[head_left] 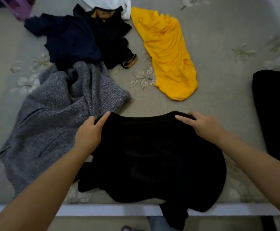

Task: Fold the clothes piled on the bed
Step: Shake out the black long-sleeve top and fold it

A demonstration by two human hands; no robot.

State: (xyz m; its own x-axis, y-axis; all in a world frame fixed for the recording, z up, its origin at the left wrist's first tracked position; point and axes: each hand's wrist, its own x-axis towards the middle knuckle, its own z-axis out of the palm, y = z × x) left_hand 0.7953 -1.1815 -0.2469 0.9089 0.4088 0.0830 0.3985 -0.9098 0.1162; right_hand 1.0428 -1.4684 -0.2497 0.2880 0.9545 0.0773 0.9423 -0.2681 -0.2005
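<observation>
Nearest, a black soft-knit top (152, 155) lies spread at the bed's (219, 47) near edge, its lower part hanging over the white rail (102, 210). The left hand (89, 132) and right hand (204, 125), set well apart, each pinch a far corner, apparently to hold the cloth taut and square for a fold. Left of it lies a rumpled grey woven coat (52, 117). Beyond lie a yellow jersey garment (167, 54) and a navy knit heap (72, 39), unfolded. At right lies a black fabric piece (275, 110), fold state unclear.
</observation>
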